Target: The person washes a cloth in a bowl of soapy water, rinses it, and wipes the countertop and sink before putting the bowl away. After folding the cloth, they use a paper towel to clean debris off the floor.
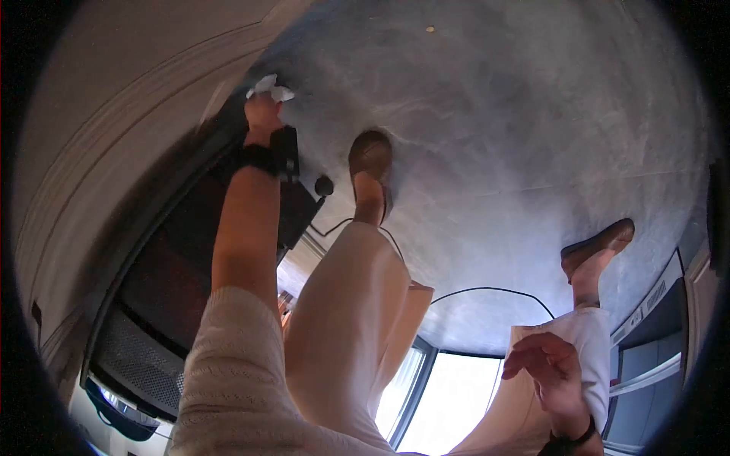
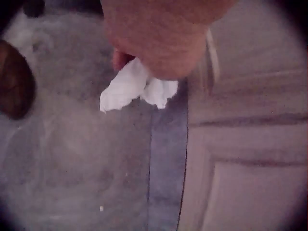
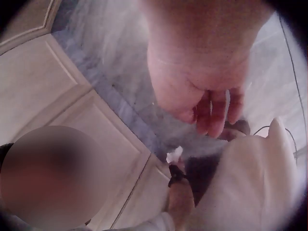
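My left hand [image 1: 263, 114] reaches down near the foot of the panelled wall and grips a crumpled white tissue [image 1: 268, 85]. In the left wrist view the tissue [image 2: 126, 87] sticks out below the curled left hand [image 2: 156, 36], over the grey floor. The right hand [image 1: 549, 371] hangs in the air in front of the right leg, its fingers loosely bent and nothing in them. The right wrist view shows that hand [image 3: 202, 82] with fingers hanging, and the tissue [image 3: 174, 154] in the left hand farther off.
Small light crumbs [image 1: 431, 29] lie on the grey floor [image 1: 487, 137]. Brown shoes [image 1: 370, 156] stand on it, with a thin black cable [image 1: 494, 289] behind. A dark mesh-sided object [image 1: 144, 357] is beside the left arm; a panelled surface [image 2: 255, 96] borders the floor.
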`<control>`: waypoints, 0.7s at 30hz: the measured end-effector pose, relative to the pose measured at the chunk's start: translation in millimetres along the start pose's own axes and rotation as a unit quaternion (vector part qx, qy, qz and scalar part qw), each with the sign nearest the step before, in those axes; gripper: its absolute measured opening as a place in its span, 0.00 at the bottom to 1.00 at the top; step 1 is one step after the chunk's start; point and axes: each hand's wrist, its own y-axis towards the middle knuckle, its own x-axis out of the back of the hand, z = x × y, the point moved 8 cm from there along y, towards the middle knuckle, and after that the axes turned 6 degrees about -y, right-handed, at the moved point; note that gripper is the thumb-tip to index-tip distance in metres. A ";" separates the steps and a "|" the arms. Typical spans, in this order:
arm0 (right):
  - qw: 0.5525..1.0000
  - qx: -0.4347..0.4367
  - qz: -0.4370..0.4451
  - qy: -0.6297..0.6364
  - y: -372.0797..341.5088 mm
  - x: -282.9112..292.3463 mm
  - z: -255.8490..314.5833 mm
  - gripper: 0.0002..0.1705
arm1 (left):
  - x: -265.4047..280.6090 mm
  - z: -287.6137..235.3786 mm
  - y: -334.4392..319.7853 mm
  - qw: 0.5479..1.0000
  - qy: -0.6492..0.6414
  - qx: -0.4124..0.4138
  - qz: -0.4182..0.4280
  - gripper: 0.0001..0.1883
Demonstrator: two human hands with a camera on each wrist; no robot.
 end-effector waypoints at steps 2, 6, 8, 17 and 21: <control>1.000 0.011 -0.008 0.017 -0.9 8.3 2.6 0.08 | -10.7 -11.7 30.1 0.999 -0.037 0.027 -0.003 0.12; 0.997 0.039 0.001 0.070 -5.0 17.5 6.8 0.08 | -18.2 -28.0 92.2 0.979 -0.154 0.136 -0.009 0.14; 0.995 0.053 0.015 0.078 -7.7 17.9 8.7 0.08 | -47.8 -56.1 131.7 0.984 -0.053 0.094 -0.142 0.12; 0.998 -0.023 0.048 0.043 -16.7 13.8 -2.2 0.09 | 113.3 -230.4 150.3 0.673 -0.734 -0.044 -0.084 0.14; 0.994 -0.021 0.063 0.084 -11.2 19.3 -12.9 0.11 | 122.8 -164.4 58.9 0.653 -0.740 0.064 -0.147 0.13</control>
